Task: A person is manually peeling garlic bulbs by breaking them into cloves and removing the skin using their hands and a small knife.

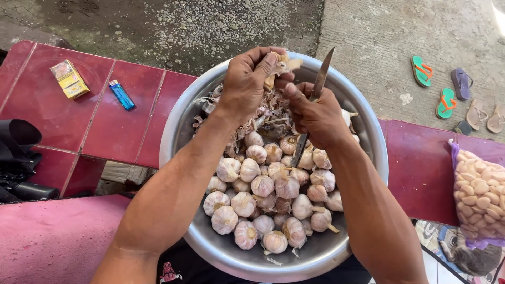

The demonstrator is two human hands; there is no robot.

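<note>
A large metal bowl (368, 152) rests on my lap, filled with several whole garlic bulbs (263, 194) and a heap of papery garlic skins (263, 113) at its far side. My left hand (250, 79) is closed on a garlic piece (281, 64) with loose skin, held above the far part of the bowl. My right hand (315, 113) grips a knife (319, 84) with the blade pointing up and away, its thumb pressing against the garlic piece. The two hands touch.
A red tiled bench (115, 126) holds a yellow packet (69, 79) and a blue lighter (121, 94). A clear bag of peeled garlic cloves (481, 192) lies at the right. Several sandals (447, 89) sit on the concrete ground. A black object (18, 158) lies at the left.
</note>
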